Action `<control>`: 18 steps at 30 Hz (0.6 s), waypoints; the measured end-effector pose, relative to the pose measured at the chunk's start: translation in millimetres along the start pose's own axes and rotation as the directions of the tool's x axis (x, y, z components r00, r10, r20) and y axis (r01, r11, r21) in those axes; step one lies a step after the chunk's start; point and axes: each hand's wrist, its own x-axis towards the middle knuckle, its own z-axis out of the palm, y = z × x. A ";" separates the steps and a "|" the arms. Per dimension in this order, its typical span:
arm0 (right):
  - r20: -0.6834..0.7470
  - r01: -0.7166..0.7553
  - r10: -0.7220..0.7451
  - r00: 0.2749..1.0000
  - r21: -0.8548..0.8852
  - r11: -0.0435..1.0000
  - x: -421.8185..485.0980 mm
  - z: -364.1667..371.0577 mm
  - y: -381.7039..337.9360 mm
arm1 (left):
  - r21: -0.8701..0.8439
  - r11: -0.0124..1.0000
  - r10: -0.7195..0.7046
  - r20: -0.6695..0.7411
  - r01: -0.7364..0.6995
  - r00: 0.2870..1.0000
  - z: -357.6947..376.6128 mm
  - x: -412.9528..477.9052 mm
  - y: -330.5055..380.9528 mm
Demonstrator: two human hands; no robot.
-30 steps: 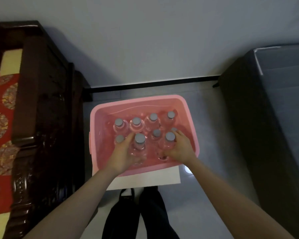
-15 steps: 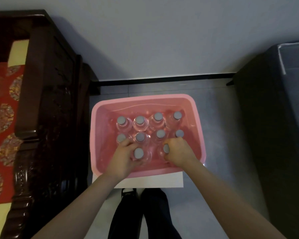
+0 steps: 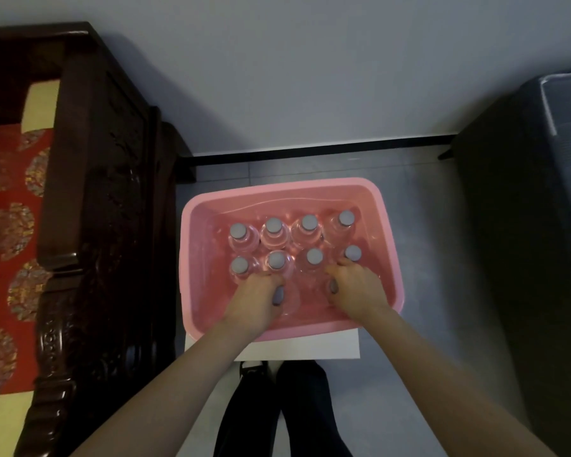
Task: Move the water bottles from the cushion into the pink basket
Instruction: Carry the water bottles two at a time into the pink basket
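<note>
Two bottles are gripped inside the pink basket [image 3: 389, 258]: one by the left hand [image 3: 256, 296], one by the right hand [image 3: 355, 288] (eight more stand upright behind).

Dim room here, a flat, cool, greyish light over everything and no hard highlights. The wall [image 3: 310, 61] up top is the brightest patch, fading into a soft diagonal shadow beside the dark carved wooden furniture [image 3: 106, 225], which sinks almost to black with only faint glints on its carving. The dark block at right [image 3: 508, 258] loses all detail too. The pink basket [image 3: 389, 242] glows softly, bottle caps [image 3: 309, 222] pale grey and slightly smeared. Wide-angle bending stretches the forearms and curves the edges. Overall soft, mildly noisy, nothing crisp.
</note>
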 end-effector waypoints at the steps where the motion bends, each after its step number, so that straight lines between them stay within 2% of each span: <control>1: 0.004 0.013 -0.014 1.000 0.011 1.000 -0.4 -0.5 1.5 | 0.012 1.000 -0.005 0.006 0.005 1.000 0.9 0.2 -0.9; 12: -0.017 -0.061 0.063 0.998 0.113 0.992 -6.5 0.3 12.9 | 0.205 0.973 0.078 0.125 -0.103 0.989 13.4 20.5 18.7; 18: 0.056 -0.072 0.065 0.996 0.136 0.988 -9.2 1.5 19.0 | 0.252 0.961 0.060 0.203 -0.112 0.977 23.9 38.7 18.1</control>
